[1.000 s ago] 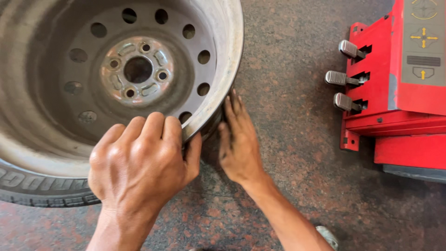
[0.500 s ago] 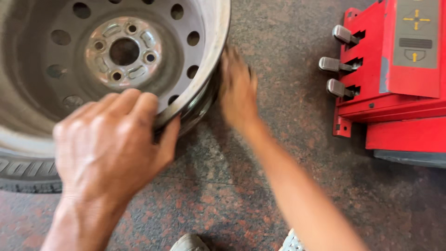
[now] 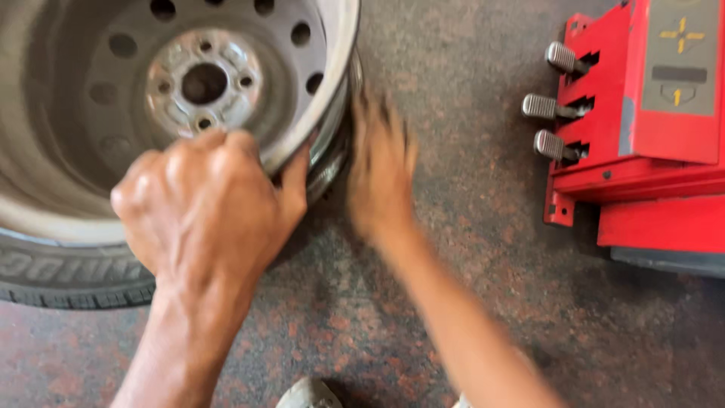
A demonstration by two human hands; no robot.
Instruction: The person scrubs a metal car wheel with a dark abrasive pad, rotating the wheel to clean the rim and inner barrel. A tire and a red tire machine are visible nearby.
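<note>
Nearest, a shoe tip point(image 3: 308, 394) shows at the bottom edge, on the speckled floor point(image 3: 468, 91). Above it, the left hand point(image 3: 208, 204) is clenched over the near edge of the rim point(image 3: 336, 68), fingers curled over the lip and thumb against the outer side. The right hand point(image 3: 381, 170) is blurred; it lies flat with fingers extended, just beside the rim's right edge, at the dark gap where the tyre point(image 3: 68, 276) meets the floor. Whether it grips anything cannot be told. The rim is grey steel, lying on the floor at upper left, open side up, with a ring of round holes and a bolt hub point(image 3: 202, 81) at its centre. Well apart, at far right, stands a red machine point(image 3: 664, 128) with three ribbed metal pedals point(image 3: 545, 107) facing the rim.
</note>
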